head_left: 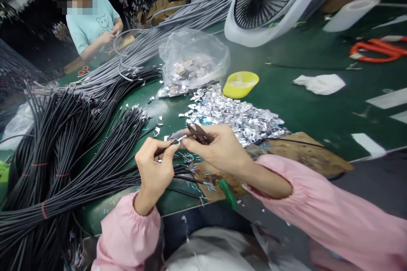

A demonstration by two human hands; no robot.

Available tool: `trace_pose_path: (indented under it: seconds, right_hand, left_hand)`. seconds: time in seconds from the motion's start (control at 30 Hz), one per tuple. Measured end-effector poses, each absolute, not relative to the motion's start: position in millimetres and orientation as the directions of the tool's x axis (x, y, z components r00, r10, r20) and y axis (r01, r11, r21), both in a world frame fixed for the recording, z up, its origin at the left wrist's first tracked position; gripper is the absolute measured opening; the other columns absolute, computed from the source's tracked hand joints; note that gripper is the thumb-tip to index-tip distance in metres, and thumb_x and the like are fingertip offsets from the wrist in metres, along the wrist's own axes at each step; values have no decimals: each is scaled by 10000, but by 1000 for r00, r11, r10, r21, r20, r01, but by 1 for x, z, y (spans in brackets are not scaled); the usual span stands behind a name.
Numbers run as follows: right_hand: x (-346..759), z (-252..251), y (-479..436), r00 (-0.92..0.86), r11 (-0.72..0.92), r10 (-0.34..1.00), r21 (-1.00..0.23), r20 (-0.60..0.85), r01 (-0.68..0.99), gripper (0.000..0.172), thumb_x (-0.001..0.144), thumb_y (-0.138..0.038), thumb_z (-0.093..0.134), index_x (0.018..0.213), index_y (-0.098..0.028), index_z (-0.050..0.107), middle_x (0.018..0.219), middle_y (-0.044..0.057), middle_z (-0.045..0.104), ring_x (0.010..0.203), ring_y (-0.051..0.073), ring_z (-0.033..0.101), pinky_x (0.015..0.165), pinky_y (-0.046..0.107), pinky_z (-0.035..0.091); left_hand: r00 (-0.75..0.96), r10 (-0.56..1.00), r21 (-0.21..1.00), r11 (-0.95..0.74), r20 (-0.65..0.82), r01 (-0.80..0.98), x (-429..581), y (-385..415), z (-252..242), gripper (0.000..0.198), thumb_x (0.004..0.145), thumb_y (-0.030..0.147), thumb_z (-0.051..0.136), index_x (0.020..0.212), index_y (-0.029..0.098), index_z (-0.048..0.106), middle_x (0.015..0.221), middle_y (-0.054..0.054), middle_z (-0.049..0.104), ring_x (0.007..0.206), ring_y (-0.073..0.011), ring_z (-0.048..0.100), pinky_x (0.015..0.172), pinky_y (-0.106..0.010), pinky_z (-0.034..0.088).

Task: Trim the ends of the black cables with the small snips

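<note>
My left hand point(155, 167) is closed in a pinch on the end of a black cable point(167, 144), whose bared tip shows silver and white. Meeting it from the right, my right hand point(219, 148) has thumb and fingers closed round scissors with dark blades point(199, 132). The blades point up and left, just above the cable tip; their handles are hidden by the hand. Beneath both hands lie more black cable ends with coloured wires point(190, 168). A green loop point(227, 194) shows below my right hand; I cannot tell what it belongs to.
Black cable bundles point(60, 135) fill the left, grey cables point(140, 42) behind. Silver foil scraps point(235, 114) lie beside a yellow dish point(241, 84) and plastic bag point(193, 57). A fan point(270, 0), orange-handled scissors point(378, 49) and wooden board point(302, 152) stand right. A person point(92, 25) works opposite.
</note>
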State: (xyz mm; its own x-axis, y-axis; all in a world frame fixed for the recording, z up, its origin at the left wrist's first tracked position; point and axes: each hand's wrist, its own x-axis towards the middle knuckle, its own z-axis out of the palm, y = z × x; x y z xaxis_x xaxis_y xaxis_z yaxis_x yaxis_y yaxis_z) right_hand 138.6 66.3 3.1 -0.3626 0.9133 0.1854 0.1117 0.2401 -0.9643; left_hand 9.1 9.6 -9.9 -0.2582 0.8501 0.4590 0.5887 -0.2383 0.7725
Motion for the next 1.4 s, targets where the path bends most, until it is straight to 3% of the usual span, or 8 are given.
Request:
trace_pose_path:
  seconds: [0.17, 0.3, 0.43, 0.73, 0.97, 1.07, 1.23, 1.4]
  right_hand:
    - [140, 1, 71, -362, 250, 911, -963, 199, 98, 171, 711, -240, 541, 658, -148, 674, 547, 0, 568, 477, 93, 438, 430, 214, 340]
    - [145, 7, 74, -355, 205, 920, -976, 164, 80, 260, 753, -348, 561, 590, -151, 613, 460, -38, 440, 416, 74, 360, 395, 218, 296]
    - [148, 10, 72, -404, 405, 856, -904, 323, 135, 169, 738, -296, 626, 638, -160, 619, 495, -39, 442, 445, 88, 389, 407, 228, 311]
    - [150, 7, 70, -470, 695, 661, -713, 585, 91, 199, 789, -133, 490, 662, -206, 625, 675, 28, 642, 599, 128, 572, 526, 239, 458]
    - [155, 11, 78, -431, 501, 822, -833, 372, 237, 234, 796, -315, 555, 615, -175, 606, 506, -30, 474, 452, 86, 409, 422, 214, 328]
    - [154, 8, 77, -460, 548, 786, -810, 414, 208, 155, 760, -262, 601, 645, -158, 605, 579, -15, 524, 486, 85, 440, 448, 211, 355]
    - [147, 2, 71, -461, 781, 586, -615, 667, 102, 169, 768, -74, 478, 732, -161, 618, 753, 55, 608, 660, 129, 553, 540, 234, 428]
    - [143, -3, 75, -345, 607, 770, -782, 536, 141, 115, 768, -136, 545, 662, -172, 572, 660, 21, 579, 588, 122, 524, 520, 238, 413]
  left_hand:
    - [-136, 896, 769, -276, 423, 576, 5, 7, -7, 189, 846, 219, 534, 692, 175, 633, 627, 8, 589, 583, -99, 511, 540, -218, 381]
    - [-222, 842, 730, -260, 491, 632, 6, 7, -8, 117, 811, 230, 588, 723, 177, 644, 638, 7, 594, 573, -101, 507, 514, -217, 367]
    - [-228, 857, 747, -238, 463, 621, 8, 8, -9, 145, 821, 234, 568, 703, 176, 630, 631, 7, 583, 581, -105, 512, 522, -218, 368]
    - [64, 990, 903, -140, 124, 406, -7, 8, 7, 516, 890, 482, 371, 490, 174, 478, 449, 22, 396, 425, -88, 332, 438, -246, 265]
    - [-8, 910, 706, -317, 415, 633, -7, 9, 4, 231, 843, 271, 532, 660, 178, 636, 587, -7, 581, 518, -104, 473, 487, -231, 335]
    - [-29, 898, 653, -296, 438, 698, -2, 10, -1, 194, 840, 240, 530, 680, 175, 618, 604, -2, 565, 529, -100, 467, 486, -224, 316]
    - [-105, 967, 812, -134, 233, 569, 0, 13, -7, 399, 910, 328, 387, 556, 174, 486, 491, 30, 423, 457, -87, 368, 475, -238, 269]
    - [-63, 997, 970, -32, 48, 241, -3, 15, -5, 475, 852, 524, 432, 532, 174, 422, 485, 53, 292, 426, -64, 223, 416, -231, 181]
